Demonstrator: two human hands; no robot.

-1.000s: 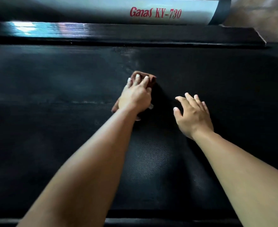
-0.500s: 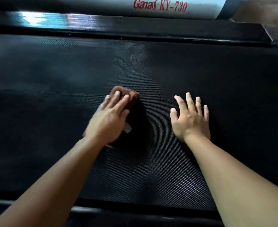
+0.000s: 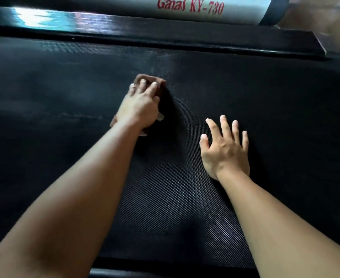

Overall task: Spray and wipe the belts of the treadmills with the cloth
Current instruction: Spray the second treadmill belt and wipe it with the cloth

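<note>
While the left hand (image 3: 139,109) presses a brown cloth (image 3: 159,82) flat on the black treadmill belt (image 3: 265,97), its grip is wide, fingers laid straight over it. The right hand (image 3: 225,151) rests on the belt nearby, apart from the cloth, grip wide, fingers spread. Beyond runs a glossy side rail (image 3: 165,31).

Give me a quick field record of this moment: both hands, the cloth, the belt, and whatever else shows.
left hand: presses cloth onto belt, fingers fairly straight
cloth: brown, mostly covered by left hand
right hand: flat on belt, fingers spread, holds nothing
belt: black, textured; faint pale smear just beyond cloth
rail: glossy black, along belt's far edge
cover: silver, marked Ganas KY-730
</note>
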